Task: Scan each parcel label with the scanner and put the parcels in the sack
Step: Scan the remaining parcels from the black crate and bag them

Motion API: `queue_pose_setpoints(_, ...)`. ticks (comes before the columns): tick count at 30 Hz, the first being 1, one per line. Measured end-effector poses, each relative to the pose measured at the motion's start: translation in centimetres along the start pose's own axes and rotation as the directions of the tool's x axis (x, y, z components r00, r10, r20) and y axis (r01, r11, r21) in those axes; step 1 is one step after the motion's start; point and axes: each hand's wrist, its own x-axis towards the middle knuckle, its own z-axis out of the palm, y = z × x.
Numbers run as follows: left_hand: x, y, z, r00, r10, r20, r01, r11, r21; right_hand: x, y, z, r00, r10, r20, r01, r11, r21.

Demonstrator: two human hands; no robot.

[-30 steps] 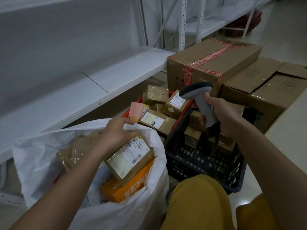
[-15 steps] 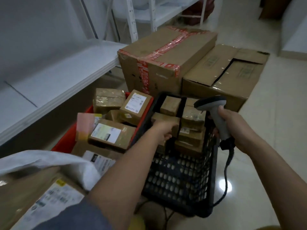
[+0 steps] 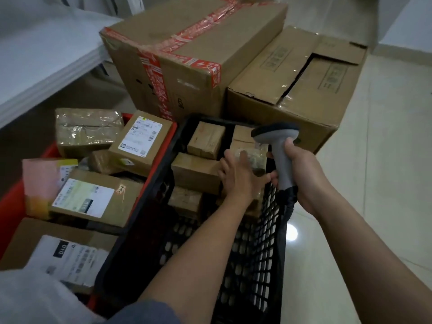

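My left hand (image 3: pixel 243 176) reaches forward into the black crate (image 3: pixel 264 242) at the centre of the frame, forearm stretched diagonally from the lower middle. Its fingers are spread and laid over a small tape-wrapped parcel (image 3: pixel 251 157) at the crate's far right; the thumb points toward the crate's right wall. I cannot tell whether the fingers have closed round the parcel or only rest on it.

My right hand (image 3: pixel 304 169) sits just right of the crate, fist wrapped around the grey handle of the scanner (image 3: pixel 278 146), whose dark head tips left over the far parcels. The right forearm runs in from the lower right corner.

More brown parcels fill the black crate and the red crate (image 3: pixel 168 141) to the left of it. The white sack (image 3: pixel 35 298) shows only as a blurred edge at the lower left.
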Motion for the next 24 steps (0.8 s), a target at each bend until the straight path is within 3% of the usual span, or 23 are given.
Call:
queue_pose_setpoints(8, 0.8, -0.2, 0.5, 0.994, -0.095, -0.053, 0.091, 0.993, -0.075, 0.1, -0.9, -0.1, 1.0, -0.009, -0.022, 0.009, 1.0, 0.008)
queue_pose_setpoints(12, 0.6, -0.5, -2.6, 0.977, -0.207, 0.045, 0.211, 0.927, -0.309, -1.0, -2.5, 0.2, 0.995, 0.008, -0.099, -0.001, 0.997, 0.075)
queue_pose_setpoints(15, -0.1, -1.1, -5.7, 0.936, -0.29, 0.201, 0.353, 0.755, -0.552, -2.3, -4.0, 0.6, 0.981, 0.081, -0.176, -0.051, 0.984, 0.169)
queue_pose_setpoints(19, -2.8, -1.4, -10.2, 0.875, -0.334, 0.35, 0.477, 0.473, -0.741, -5.6, -4.8, 0.7, 0.981, 0.057, -0.185, -0.014, 0.975, 0.223)
queue_pose_setpoints(24, -7.8, -0.6, -16.8, 0.837, -0.209, 0.506, 0.53, 0.081, -0.844, -10.5, -5.1, 0.8, 0.981, -0.06, -0.186, 0.087, 0.986, 0.141)
